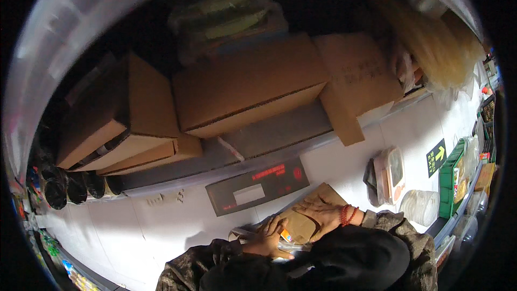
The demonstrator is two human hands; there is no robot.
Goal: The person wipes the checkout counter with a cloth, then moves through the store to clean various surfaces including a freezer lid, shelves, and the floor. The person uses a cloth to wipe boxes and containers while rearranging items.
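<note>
A brown paper or cardboard piece lies before me, close to my body. My right hand rests on it with the fingers spread. Red beads circle that wrist. At the piece's left side lies my left hand, fingers apart. Between its thumb and fingers shows a small orange-and-white item; whether it is gripped I cannot tell. Clear plastic lies under the near edge of the brown piece. Beyond both hands a flat dark box with red print and a white label lies on the white floor.
A grey shelf ahead bears open cardboard boxes and bagged goods. Black rolls stand at left. On the right are a lidded plastic container, stacked clear lids, a green crate and a floor exit sign.
</note>
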